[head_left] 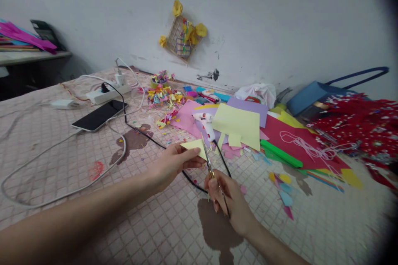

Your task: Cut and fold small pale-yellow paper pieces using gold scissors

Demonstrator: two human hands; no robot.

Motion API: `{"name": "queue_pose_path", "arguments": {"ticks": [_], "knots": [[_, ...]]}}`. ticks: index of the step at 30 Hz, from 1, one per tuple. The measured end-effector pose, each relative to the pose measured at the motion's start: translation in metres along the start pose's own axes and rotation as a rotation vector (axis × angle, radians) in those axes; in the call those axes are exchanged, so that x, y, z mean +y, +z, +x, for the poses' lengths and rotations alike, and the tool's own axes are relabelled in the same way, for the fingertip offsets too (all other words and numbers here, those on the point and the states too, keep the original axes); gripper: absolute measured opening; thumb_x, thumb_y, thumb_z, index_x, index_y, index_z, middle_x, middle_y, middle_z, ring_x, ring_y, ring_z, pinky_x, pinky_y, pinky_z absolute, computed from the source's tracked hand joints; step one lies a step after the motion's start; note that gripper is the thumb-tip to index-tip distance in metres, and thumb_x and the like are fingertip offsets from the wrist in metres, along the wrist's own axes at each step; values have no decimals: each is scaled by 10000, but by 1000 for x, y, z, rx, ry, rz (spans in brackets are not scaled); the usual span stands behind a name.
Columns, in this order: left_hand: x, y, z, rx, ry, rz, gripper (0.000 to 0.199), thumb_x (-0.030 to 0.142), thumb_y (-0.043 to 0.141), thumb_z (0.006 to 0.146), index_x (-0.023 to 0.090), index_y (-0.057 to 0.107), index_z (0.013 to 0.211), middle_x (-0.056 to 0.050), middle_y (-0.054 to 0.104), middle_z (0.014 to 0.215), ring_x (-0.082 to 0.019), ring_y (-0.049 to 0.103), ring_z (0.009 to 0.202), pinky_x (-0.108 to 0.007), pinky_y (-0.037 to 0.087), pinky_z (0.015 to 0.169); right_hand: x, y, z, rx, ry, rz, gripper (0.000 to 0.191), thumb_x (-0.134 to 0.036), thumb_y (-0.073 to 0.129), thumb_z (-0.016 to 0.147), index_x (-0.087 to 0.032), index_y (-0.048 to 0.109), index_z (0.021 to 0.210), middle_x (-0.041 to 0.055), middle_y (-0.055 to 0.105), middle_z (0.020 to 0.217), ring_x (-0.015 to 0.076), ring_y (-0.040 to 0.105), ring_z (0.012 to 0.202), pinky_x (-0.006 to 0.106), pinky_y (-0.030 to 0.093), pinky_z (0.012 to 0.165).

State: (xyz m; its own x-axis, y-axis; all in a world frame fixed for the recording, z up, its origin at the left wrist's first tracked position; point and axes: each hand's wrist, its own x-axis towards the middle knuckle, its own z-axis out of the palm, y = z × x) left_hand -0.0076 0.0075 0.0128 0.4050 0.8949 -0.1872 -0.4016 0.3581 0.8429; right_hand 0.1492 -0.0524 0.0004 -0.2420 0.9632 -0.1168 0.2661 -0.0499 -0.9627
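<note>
Between the thumb and fingers of my left hand [178, 157] is a small pale yellow paper piece [195, 145] with a pointed, folded-looking shape. My right hand [228, 198] is closed round the handles of a pair of scissors [209, 165]. The blades point up and away, along the paper's right edge; whether they touch it I cannot tell. Just beyond my hands lies a white glue gun [205, 124], its black cord running down toward me. A larger pale yellow sheet [238, 124] rests to its right, with small cut strips near its lower edge.
Left are a phone [100, 116], a white power strip [107, 94] and looping cables. Paper scraps [164, 97] pile up at the back. To the right lie a red sheet [280, 136], a green glue stick or tube [281, 154], pale string [317, 147] and a blue bag [314, 97].
</note>
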Motion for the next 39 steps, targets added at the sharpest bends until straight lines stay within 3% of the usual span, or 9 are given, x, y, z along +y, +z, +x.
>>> {"name": "queue_pose_path", "arguments": {"ticks": [22,30,35,39], "knots": [[0,-3,3,-27,3,26,156,229,659,714,96,631,790,-61,673,719,-117,623,653,-244,497,694,3,2,1,22,24,54,457,-622,412,775,-177,413,672,-75,345,494,48,324,367,174,294,357],[0,-4,0,-185,-96,181,205,275,644,716,85,654,792,-102,679,763,-128,615,641,-243,488,662,2,-12,7,95,-12,212,407,-555,434,808,-157,483,738,-60,390,506,55,361,394,180,286,386],[-5,-6,-2,-351,-149,401,182,283,651,693,132,643,796,-57,670,718,-129,605,607,-249,485,631,-1,-19,9,101,-39,122,300,-440,560,776,-146,532,826,-60,420,521,62,366,425,185,291,405],[-8,-7,-2,-357,-92,477,171,293,646,692,139,609,757,-33,637,678,-120,575,587,-240,463,600,-3,-21,9,57,-54,25,236,-390,531,799,-158,508,761,-66,407,498,70,376,430,193,298,423]]}}
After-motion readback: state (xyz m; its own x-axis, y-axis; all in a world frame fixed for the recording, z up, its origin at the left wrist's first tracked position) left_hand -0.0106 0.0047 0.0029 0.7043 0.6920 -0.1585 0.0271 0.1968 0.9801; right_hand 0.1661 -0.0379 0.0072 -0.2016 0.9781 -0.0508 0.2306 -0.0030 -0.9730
